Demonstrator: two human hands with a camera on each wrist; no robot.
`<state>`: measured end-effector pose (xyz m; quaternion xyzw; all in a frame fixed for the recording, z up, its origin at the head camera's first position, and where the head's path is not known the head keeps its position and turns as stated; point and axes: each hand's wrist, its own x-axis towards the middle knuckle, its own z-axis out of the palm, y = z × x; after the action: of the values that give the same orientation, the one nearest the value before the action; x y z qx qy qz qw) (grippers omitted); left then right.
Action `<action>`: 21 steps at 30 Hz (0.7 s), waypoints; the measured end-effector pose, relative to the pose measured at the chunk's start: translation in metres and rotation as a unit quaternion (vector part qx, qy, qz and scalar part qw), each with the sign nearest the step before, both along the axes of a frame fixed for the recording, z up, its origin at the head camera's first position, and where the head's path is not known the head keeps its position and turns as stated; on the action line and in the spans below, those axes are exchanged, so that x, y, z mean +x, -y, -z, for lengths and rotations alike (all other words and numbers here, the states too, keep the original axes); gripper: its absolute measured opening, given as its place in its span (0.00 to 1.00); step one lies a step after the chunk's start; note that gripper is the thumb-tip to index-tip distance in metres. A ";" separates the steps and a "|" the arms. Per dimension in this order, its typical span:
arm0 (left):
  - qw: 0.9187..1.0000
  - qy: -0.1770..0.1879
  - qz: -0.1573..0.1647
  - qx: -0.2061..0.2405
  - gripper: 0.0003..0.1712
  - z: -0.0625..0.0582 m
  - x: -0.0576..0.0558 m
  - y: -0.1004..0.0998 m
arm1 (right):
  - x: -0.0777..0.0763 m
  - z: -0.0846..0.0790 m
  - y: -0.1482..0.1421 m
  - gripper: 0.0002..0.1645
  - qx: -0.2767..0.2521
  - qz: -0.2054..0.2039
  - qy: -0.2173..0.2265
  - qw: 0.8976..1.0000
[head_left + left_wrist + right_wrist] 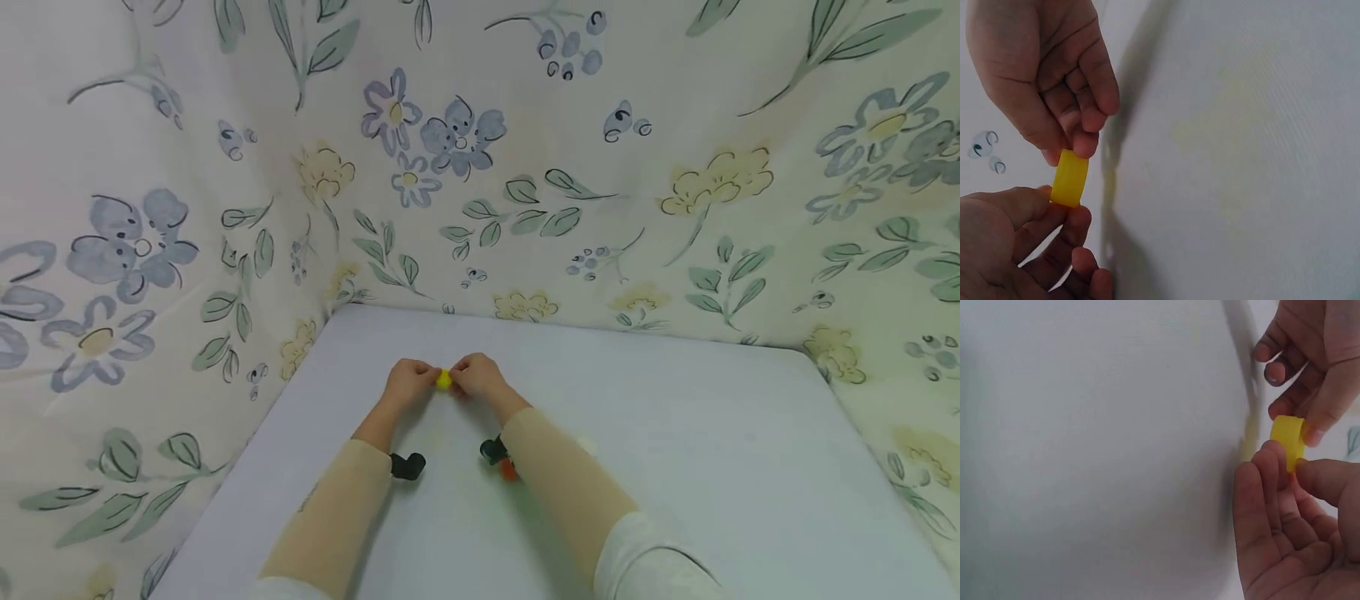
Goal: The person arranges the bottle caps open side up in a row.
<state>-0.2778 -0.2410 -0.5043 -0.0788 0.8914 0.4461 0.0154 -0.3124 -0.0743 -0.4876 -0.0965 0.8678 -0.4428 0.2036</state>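
A small yellow ring that looks like a roll of tape is held up between both hands above the table. My left hand pinches its left side between thumb and fingers; in the left wrist view this hand comes in at the lower left. My right hand pinches the opposite side, thumb against fingers. Seen from the right wrist, the roll shows a curved band, and the right hand lies below it. Fingertips hide parts of its rim.
A white table stretches under the arms, with floral cloth hanging behind and at the sides. An orange-red thing lies beside the right forearm, mostly hidden. Dark wrist cameras stick out from both sleeves.
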 end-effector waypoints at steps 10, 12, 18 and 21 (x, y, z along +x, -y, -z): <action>0.999 -0.028 -0.023 -0.026 0.14 0.014 0.002 -0.003 | -0.003 0.015 0.012 0.08 -0.025 0.058 0.028 0.998; 0.999 -0.031 -0.029 -0.025 0.14 0.013 0.004 -0.004 | -0.003 0.014 0.013 0.08 -0.027 0.063 0.029 0.997; 0.999 -0.017 -0.030 -0.021 0.15 0.012 0.004 -0.004 | -0.002 0.015 0.013 0.07 -0.025 0.064 0.040 0.997; 0.999 -0.006 -0.031 -0.013 0.17 0.010 0.004 -0.002 | -0.001 0.012 0.010 0.09 -0.018 0.053 0.041 0.998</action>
<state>-0.2740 -0.2391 -0.5144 -0.1037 0.8942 0.4355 -0.0052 -0.3131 -0.0842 -0.5001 -0.0359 0.8543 -0.4725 0.2135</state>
